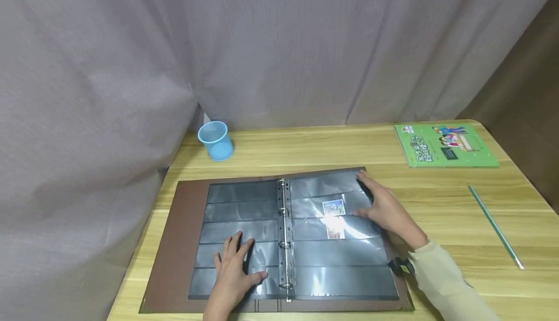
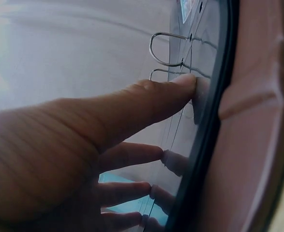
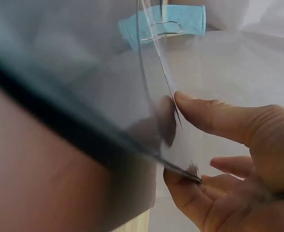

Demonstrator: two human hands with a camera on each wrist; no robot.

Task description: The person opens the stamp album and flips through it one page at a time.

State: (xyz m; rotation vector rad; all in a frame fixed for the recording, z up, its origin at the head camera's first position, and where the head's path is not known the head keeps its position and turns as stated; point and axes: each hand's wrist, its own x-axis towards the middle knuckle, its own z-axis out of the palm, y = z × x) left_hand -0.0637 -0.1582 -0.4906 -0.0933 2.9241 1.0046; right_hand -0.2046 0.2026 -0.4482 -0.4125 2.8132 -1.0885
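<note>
A brown ring-binder stamp album (image 1: 162,253) lies spread on the table, with black pocket pages on metal rings (image 1: 285,229). In the right page's pockets sit two small stamps, the upper stamp (image 1: 334,207) bluish and the lower stamp (image 1: 336,229) reddish under glare. My left hand (image 1: 231,275) rests its spread fingertips on the lower part of the left page (image 1: 238,233). At the upper right corner, my right hand (image 1: 386,209) holds the right page (image 1: 342,280); in the right wrist view the thumb (image 3: 204,113) lies on its surface and the index finger (image 3: 180,193) is at its edge.
A light blue cup (image 1: 216,141) stands behind the album at the left. Toward the back right lies a green book (image 1: 445,146) with cartoon figures on its cover. A green pencil (image 1: 495,226) lies to the right of the album. Grey curtains (image 1: 279,49) hang behind the table.
</note>
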